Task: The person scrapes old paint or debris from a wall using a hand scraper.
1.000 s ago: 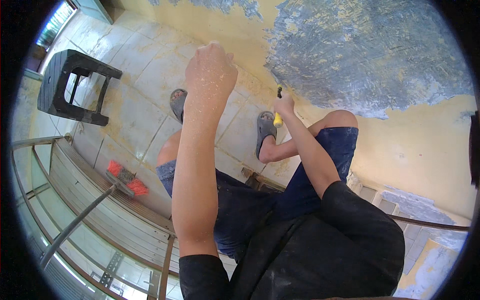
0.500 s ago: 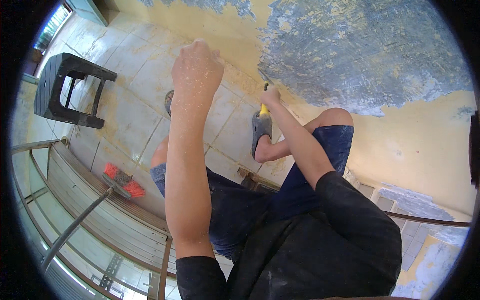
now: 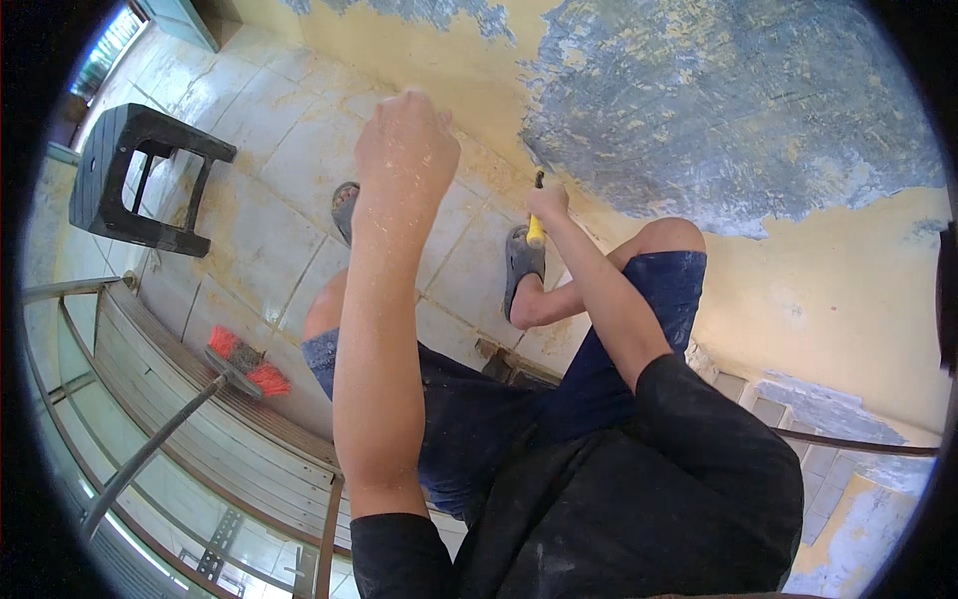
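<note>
My right hand (image 3: 549, 200) is closed round the yellow handle of a scraper (image 3: 537, 233). The scraper's dark neck and thin blade point up to the wall (image 3: 659, 120), close to the left edge of its bare grey patch. Whether the blade touches the wall I cannot tell. My left hand (image 3: 407, 135) is raised in front of the yellow lower wall, with its back to me and its fingers curled. Pale flecks cover the hand and forearm. Anything inside its grip is hidden.
A black plastic stool (image 3: 150, 180) lies on its side on the tiled floor (image 3: 249, 210), which is strewn with yellowish flakes. A broom with red bristles (image 3: 247, 364) leans at the lower left beside a slatted, glass-framed structure (image 3: 190, 399). My grey clogs (image 3: 523, 262) are near the wall's foot.
My right hand has shifted slightly down and to the right, and the scraper's handle end has dropped lower. My left hand has also moved a little right and down, showing more of my left clog.
</note>
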A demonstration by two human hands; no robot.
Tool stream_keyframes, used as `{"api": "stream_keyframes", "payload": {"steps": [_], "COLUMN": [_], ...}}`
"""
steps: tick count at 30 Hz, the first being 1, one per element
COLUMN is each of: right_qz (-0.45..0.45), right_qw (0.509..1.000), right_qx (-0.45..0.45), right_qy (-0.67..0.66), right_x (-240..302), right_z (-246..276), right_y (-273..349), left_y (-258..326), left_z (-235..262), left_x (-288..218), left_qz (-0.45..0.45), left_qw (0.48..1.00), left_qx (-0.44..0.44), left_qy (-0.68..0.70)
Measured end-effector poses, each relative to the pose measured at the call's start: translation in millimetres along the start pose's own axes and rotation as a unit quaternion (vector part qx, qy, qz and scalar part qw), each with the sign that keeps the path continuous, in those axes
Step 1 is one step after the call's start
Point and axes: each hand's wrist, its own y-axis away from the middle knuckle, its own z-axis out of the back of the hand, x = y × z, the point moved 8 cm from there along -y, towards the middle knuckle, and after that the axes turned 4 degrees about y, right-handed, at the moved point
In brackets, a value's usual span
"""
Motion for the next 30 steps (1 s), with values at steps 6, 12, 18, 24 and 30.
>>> {"api": "stream_keyframes", "payload": {"steps": [6,12,18,24,30], "right_qz": [0.028,-0.017,0.089,0.032,0.007], "right_qw": [0.997,1.000,0.994,0.999,0.999], "right_qx": [-0.024,0.022,-0.050,-0.033,0.020], "right_qy": [0.065,0.000,0.024,-0.025,-0.035], "right_x": [2,-12,-2,-2,-4], "right_z": [-4,-18,-18,-16,-12], "right_y": [-12,-23,-33,-32,-9], "left_y": [2,-1,-1,-3,-4], "left_z": [8,-2,-1,0,-1], "left_x": [-7,-2,-5,-4,-9], "left_qz": [-0.062,-0.015,-0.021,-0.011,-0.018], "left_qw": [0.995,1.000,1.000,1.000,0.999], "left_qx": [-0.081,-0.015,-0.014,-0.017,-0.028], "left_qy": [0.002,-0.002,-0.009,-0.007,-0.008]}}
